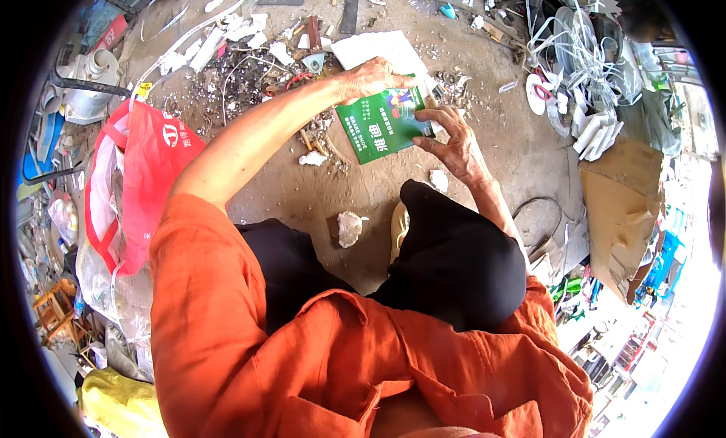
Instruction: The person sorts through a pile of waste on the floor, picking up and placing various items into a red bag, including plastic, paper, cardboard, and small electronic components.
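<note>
A flat-looking green printed carton [367, 133] with white lettering and a small cartoon picture is held out in front of my knees. My left hand [372, 77] lies across its far edge, fingers bent and closed on it. At the right edge, my right hand [456, 142] pinches the carton between thumb and fingers. Whether the carton has any depth, I cannot tell. Just beyond my left hand, partly covered by it, a white foam sheet [382, 49] lies on the ground.
Foam crumbs and scraps [280, 54] litter the dirt floor. A red bag [147, 181] stands at left, near a grey metal part [94, 83]. Tangled clear plastic straps [578, 49] and brown cardboard [620, 204] are at right. A pale lump [349, 229] lies between my feet.
</note>
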Demonstrator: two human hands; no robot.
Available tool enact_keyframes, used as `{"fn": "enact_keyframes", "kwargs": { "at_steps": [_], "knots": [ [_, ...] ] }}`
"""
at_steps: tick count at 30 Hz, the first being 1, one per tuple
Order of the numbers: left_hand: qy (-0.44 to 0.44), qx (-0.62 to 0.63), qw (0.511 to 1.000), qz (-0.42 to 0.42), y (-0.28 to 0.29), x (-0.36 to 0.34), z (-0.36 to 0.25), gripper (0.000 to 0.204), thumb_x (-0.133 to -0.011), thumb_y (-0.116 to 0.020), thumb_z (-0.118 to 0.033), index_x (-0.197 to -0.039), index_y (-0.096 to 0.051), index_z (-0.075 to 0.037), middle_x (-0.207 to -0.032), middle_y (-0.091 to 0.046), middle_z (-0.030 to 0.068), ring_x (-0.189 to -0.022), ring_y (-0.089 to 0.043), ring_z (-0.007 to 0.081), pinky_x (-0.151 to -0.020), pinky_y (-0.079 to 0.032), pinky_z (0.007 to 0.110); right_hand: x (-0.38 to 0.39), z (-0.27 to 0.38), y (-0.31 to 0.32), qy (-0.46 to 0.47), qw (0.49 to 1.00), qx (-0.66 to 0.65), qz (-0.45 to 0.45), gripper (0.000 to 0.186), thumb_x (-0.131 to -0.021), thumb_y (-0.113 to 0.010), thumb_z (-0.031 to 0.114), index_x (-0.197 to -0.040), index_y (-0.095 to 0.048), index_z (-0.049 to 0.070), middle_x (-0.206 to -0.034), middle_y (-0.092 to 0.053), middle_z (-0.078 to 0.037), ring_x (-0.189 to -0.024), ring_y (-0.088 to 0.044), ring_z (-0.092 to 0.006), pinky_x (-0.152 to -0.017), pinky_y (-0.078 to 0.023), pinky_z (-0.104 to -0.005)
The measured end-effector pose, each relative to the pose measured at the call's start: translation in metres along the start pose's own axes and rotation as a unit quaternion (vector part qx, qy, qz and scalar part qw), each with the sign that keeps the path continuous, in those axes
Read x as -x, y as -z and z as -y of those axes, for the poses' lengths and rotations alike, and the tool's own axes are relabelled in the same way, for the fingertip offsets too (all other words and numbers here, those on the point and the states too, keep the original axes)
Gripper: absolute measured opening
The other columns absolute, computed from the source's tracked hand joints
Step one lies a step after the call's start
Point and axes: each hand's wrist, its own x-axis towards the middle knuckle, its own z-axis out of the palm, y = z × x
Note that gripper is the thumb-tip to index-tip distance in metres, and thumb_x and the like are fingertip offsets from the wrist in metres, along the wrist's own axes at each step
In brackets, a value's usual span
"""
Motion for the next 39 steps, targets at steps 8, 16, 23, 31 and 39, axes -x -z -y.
{"fn": "enact_keyframes", "kwargs": {
  "at_steps": [8, 16, 23, 31, 39],
  "knots": [
    [0.050, 0.156, 0.983, 0.084, -0.008, 0.015, -0.023, 0.023, -0.086, -0.060, -0.022, -0.088, -0.066, 0.001, -0.078, -0.067, 0.0054, -0.065, -0.063, 0.0085, -0.057, -0.055, 0.024, 0.006, 0.000, 0.008, -0.100, 0.977, -0.178, 0.053, 0.058, -0.069, -0.074, 0.009, -0.119, -0.046, 0.002, -0.097, -0.061, -0.011, -0.096, -0.056, -0.0226, -0.086, -0.042, -0.0356],
    [0.077, 0.139, 0.984, 0.082, 0.004, 0.015, -0.016, 0.024, -0.086, -0.061, -0.023, -0.088, -0.065, 0.001, -0.072, -0.064, 0.0016, -0.061, -0.060, 0.0069, -0.055, -0.054, 0.024, 0.015, 0.001, 0.016, -0.132, 0.986, -0.069, 0.069, 0.022, -0.076, -0.066, 0.004, -0.098, -0.063, 0.006, -0.083, -0.062, -0.005, -0.072, -0.057, -0.0133, -0.065, -0.046, -0.0260],
    [0.064, 0.239, 0.965, -0.085, 0.004, -0.008, -0.013, 0.036, -0.084, -0.063, -0.029, -0.099, -0.059, 0.003, -0.088, -0.065, 0.0127, -0.074, -0.066, 0.0176, -0.062, -0.058, 0.034, -0.002, -0.025, -0.003, -0.208, 0.908, -0.277, -0.234, 0.064, -0.081, -0.066, 0.017, -0.134, -0.034, 0.001, -0.119, -0.051, -0.016, -0.105, -0.053, -0.0230, -0.088, -0.046, -0.0347],
    [0.073, 0.261, 0.961, -0.053, -0.019, -0.003, -0.022, 0.044, -0.083, -0.064, -0.037, -0.103, -0.057, 0.002, -0.093, -0.063, 0.0139, -0.078, -0.064, 0.0183, -0.063, -0.057, 0.034, -0.009, -0.032, -0.004, -0.291, 0.659, -0.681, -0.132, 0.028, -0.088, -0.055, 0.007, -0.113, -0.049, -0.003, -0.105, -0.060, -0.015, -0.091, -0.062, -0.0229, -0.078, -0.055, -0.0365],
    [0.066, 0.064, 0.995, -0.048, -0.026, 0.009, -0.020, 0.049, -0.082, -0.064, -0.038, -0.113, -0.056, -0.001, -0.107, -0.059, 0.0104, -0.097, -0.057, 0.0191, -0.077, -0.052, 0.036, -0.001, -0.039, -0.010, -0.295, 0.773, -0.502, -0.251, 0.023, -0.079, -0.067, 0.006, -0.098, -0.059, -0.005, -0.088, -0.065, -0.012, -0.074, -0.064, -0.0177, -0.067, -0.054, -0.0286]
  ]
}}
